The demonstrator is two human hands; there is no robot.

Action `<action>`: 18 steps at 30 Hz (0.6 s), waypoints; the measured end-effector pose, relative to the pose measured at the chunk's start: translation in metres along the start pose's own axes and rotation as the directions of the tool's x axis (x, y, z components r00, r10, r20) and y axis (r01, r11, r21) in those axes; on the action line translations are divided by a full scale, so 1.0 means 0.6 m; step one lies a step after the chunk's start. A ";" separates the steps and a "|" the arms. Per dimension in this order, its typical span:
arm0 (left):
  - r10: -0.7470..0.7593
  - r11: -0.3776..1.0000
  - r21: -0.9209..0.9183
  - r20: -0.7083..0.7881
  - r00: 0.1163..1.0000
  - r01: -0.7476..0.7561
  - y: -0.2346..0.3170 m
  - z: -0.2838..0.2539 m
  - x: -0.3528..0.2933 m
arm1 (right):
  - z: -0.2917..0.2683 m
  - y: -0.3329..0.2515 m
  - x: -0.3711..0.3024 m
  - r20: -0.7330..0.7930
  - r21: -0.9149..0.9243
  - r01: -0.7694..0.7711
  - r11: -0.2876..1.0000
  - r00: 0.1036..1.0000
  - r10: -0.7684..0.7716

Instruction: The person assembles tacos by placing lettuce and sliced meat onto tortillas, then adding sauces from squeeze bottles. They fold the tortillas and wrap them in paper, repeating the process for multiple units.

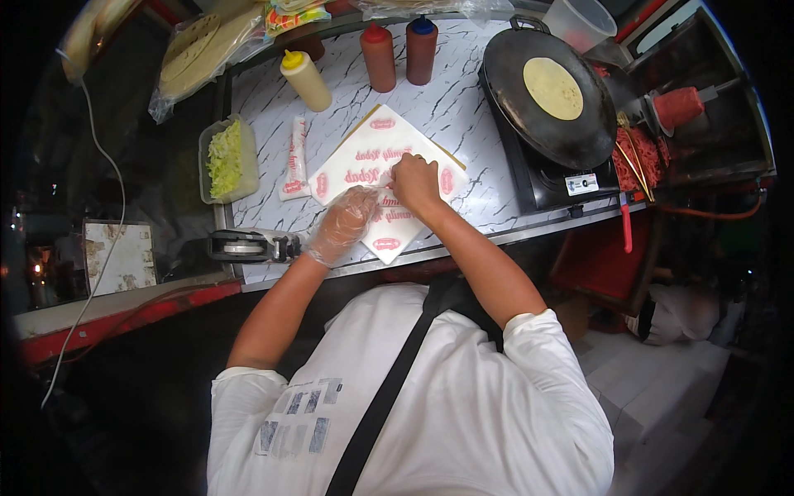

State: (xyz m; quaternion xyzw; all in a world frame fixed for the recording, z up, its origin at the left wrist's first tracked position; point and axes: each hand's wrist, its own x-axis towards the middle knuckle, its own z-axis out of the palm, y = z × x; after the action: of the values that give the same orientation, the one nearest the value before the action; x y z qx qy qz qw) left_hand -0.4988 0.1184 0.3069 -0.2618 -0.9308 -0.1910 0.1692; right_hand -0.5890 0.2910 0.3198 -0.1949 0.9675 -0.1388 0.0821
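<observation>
Over a stack of white wrapping papers with red print (382,142), my two hands come together. My left hand (346,219) wears a loose clear plastic glove, and its fingertips are hard to make out under the crinkled plastic. Bare and curled, my right hand (416,183) has its fingers pressed together just past the left one. Clear plastic shows between the hands; whether the right fingers pinch it or the paper is hidden. A wrapped roll (295,159) in the same printed paper lies left of the stack.
At left sit a tub of shredded lettuce (225,161) and a tape dispenser (252,246). Sauce bottles (379,58) stand behind the papers, near bagged flatbreads (198,50). On the right, a flatbread (552,88) lies on a black griddle (517,107), beside shredded meat (649,161) and a red-handled knife (626,227).
</observation>
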 end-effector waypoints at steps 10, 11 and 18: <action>-0.102 0.995 0.011 0.127 0.987 0.102 -0.025 0.000 0.027 | -0.041 0.034 -0.041 -0.061 0.070 0.427 0.902 0.904 -0.423; -0.123 0.992 0.014 0.096 0.988 0.123 -0.023 0.000 0.029 | -0.041 0.035 -0.043 0.047 0.022 0.450 0.893 0.892 -0.451; -0.345 0.897 0.336 0.126 0.930 0.287 -0.019 0.006 0.075 | -0.028 0.015 -0.038 -0.125 -0.257 0.377 0.890 0.900 -0.417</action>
State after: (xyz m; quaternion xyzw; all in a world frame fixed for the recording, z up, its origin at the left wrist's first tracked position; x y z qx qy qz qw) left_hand -0.5420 0.1301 0.3192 -0.0931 -0.9908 -0.0419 0.0890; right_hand -0.5751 0.3120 0.3352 -0.3841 0.9197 -0.0584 -0.0569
